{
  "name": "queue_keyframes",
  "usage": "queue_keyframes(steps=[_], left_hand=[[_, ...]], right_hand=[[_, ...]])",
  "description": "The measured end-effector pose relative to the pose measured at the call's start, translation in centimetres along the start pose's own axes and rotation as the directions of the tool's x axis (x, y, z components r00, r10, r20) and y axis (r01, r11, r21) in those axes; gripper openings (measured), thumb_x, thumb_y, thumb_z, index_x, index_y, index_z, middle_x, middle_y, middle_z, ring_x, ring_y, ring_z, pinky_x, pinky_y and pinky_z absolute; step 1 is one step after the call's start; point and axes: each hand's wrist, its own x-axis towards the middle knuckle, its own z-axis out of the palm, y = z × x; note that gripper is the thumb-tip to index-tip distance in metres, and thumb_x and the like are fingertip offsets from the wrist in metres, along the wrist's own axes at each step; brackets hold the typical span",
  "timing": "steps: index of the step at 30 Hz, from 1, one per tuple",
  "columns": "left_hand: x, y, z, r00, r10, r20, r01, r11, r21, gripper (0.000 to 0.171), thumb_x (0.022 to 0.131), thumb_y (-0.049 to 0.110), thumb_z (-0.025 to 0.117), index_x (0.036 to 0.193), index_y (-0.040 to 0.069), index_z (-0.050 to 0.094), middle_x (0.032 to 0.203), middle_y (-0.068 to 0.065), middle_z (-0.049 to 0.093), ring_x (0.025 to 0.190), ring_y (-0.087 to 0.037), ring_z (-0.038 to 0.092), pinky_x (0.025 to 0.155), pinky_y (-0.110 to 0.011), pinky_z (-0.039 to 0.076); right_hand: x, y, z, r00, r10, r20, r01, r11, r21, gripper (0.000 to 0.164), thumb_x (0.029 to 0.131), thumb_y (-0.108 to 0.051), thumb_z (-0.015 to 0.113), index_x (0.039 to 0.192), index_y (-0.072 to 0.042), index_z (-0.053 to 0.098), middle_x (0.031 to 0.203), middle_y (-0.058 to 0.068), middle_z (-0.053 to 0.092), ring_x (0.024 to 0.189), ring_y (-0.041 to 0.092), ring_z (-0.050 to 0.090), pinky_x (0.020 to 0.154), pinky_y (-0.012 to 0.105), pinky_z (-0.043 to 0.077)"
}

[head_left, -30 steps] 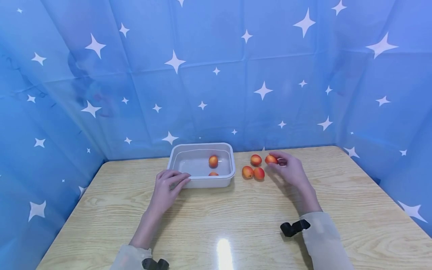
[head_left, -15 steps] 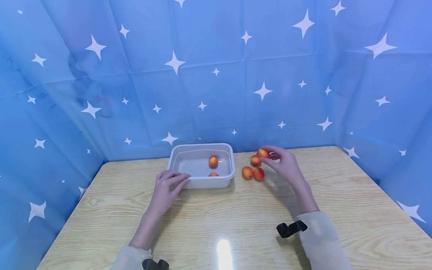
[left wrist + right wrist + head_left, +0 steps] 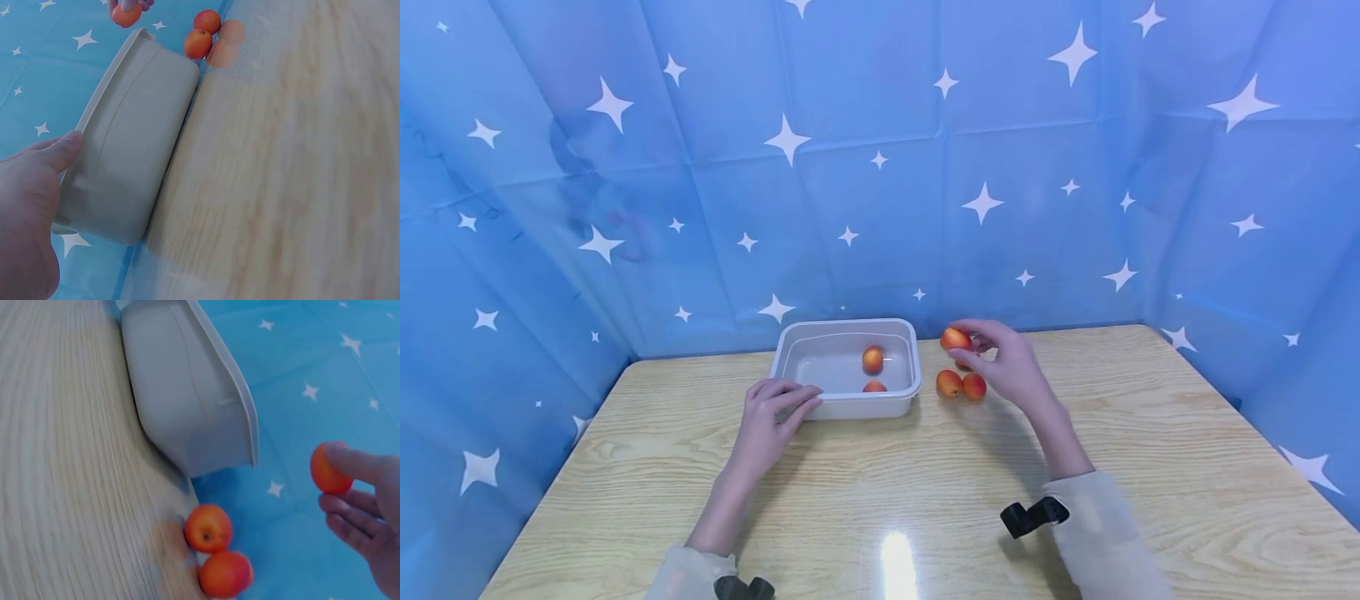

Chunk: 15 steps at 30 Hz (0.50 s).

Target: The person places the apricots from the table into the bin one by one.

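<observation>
Two fruits (image 3: 872, 360) are contained in the tub (image 3: 868, 407); three loose fruits (image 3: 949, 383) left at its 3 o'clock. A raised fruit (image 3: 954, 338) is pinched by the right hand (image 3: 1011, 364); tub gripped at 8 o'clock by the left hand (image 3: 770, 419).

I see the left hand (image 3: 31, 206) grip the tub's rim (image 3: 110, 84); beyond, two fruits (image 3: 197, 44) touch, the right hand (image 3: 134, 4) holding a third fruit (image 3: 127, 17).
</observation>
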Motion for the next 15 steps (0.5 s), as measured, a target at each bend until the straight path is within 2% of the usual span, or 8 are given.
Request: queue_keyframes(steps=[5, 12, 15], left_hand=[[0.1, 0.0, -0.1, 1.0, 0.009, -0.002, -0.009, 1.0, -0.003, 0.018, 0.086, 0.01, 0.081, 0.103, 0.012, 0.08, 0.09, 0.001, 0.071, 0.092, -0.02, 0.061, 0.107, -0.053, 0.03], [0.0, -0.1, 0.0, 1.0, 0.013, -0.004, -0.013, 1.0, -0.005, 0.017, 0.085, 0.01, 0.081, 0.103, 0.011, 0.08, 0.09, 0.001, 0.071, 0.092, -0.021, 0.061, 0.107, -0.053, 0.03], [0.0, -0.1, 0.0, 1.0, 0.012, -0.003, -0.012, 1.0, -0.006, 0.017, 0.085, 0.01, 0.081, 0.103, 0.011, 0.08, 0.09, 0.001, 0.071, 0.093, -0.02, 0.061, 0.107, -0.053, 0.03]], right_hand=[[0.0, -1.2, 0.8, 0.999, 0.002, 0.04, -0.002, 1.0, 0.006, 0.043, 0.09, -0.025, 0.08, 0.13, -0.015, 0.067, 0.123, 0.006, 0.066, 0.099, 0.023, 0.062, 0.082, 0.043, 0.055], [0.0, -2.3, 1.9, 0.996, -0.063, 0.064, 0.06, 0.997, 0.049, 0.04, 0.089, -0.018, 0.08, 0.127, -0.011, 0.068, 0.122, 0.008, 0.068, 0.1, 0.027, 0.064, 0.087, 0.052, 0.055], [0.0, -2.7, 2.4, 0.994, -0.077, 0.075, 0.073, 0.996, 0.054, 0.039, 0.089, -0.017, 0.08, 0.126, -0.011, 0.068, 0.121, 0.007, 0.068, 0.099, 0.026, 0.064, 0.086, 0.05, 0.055]])
